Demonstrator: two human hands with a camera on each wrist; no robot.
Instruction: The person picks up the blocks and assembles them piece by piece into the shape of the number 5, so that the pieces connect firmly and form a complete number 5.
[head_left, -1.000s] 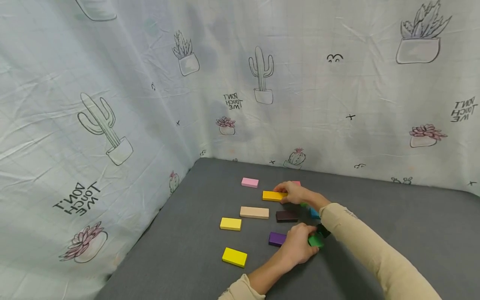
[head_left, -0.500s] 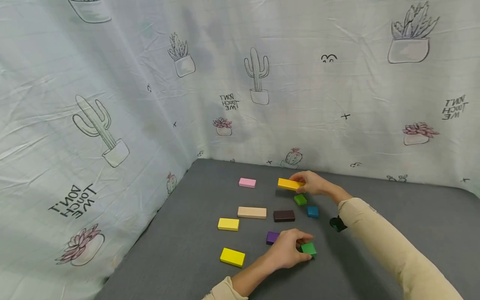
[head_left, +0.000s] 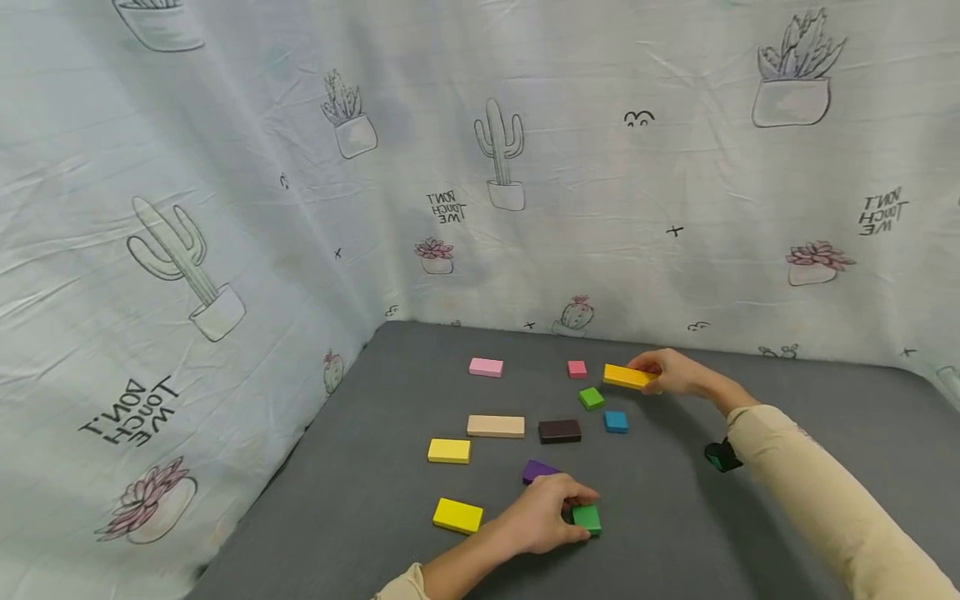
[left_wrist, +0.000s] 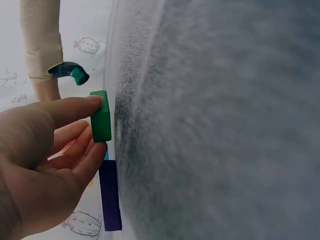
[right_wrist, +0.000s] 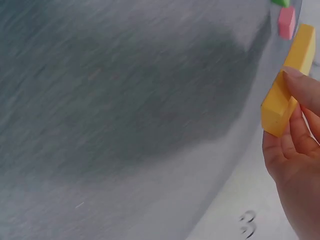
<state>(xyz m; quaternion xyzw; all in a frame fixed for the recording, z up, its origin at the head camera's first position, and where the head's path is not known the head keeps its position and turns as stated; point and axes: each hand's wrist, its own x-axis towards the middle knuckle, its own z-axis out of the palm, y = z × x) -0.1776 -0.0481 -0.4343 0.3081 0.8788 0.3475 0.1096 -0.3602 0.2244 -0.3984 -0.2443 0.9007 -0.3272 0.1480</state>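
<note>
My left hand (head_left: pixel 542 514) pinches a small green block (head_left: pixel 587 520) between thumb and fingers, low over the grey table (head_left: pixel 645 558). In the left wrist view the green block (left_wrist: pixel 101 116) sits between thumb and fingertips, with a purple block (left_wrist: pixel 110 195) behind it. Farther back, my right hand (head_left: pixel 670 372) holds a long orange-yellow block (head_left: pixel 626 377) by its right end. The right wrist view shows this orange-yellow block (right_wrist: pixel 288 82) raised over the table, thumb on one side and fingers on the other. A purple block (head_left: pixel 539 472) is partly covered by my left hand.
Between the hands lie a dark brown block (head_left: pixel 559 431), a blue block (head_left: pixel 616 422), a light green block (head_left: pixel 591 398) and a red-pink block (head_left: pixel 577 369). Leftward are a beige block (head_left: pixel 496 426), a pink block (head_left: pixel 486 367) and two yellow blocks (head_left: pixel 449 451). A patterned curtain (head_left: pixel 585 208) backs the table.
My right hand has lifted the orange-yellow block from the blocks' middle and carried it right, uncovering the red-pink, light green and blue blocks. My left hand has drawn the green block left and nearer.
</note>
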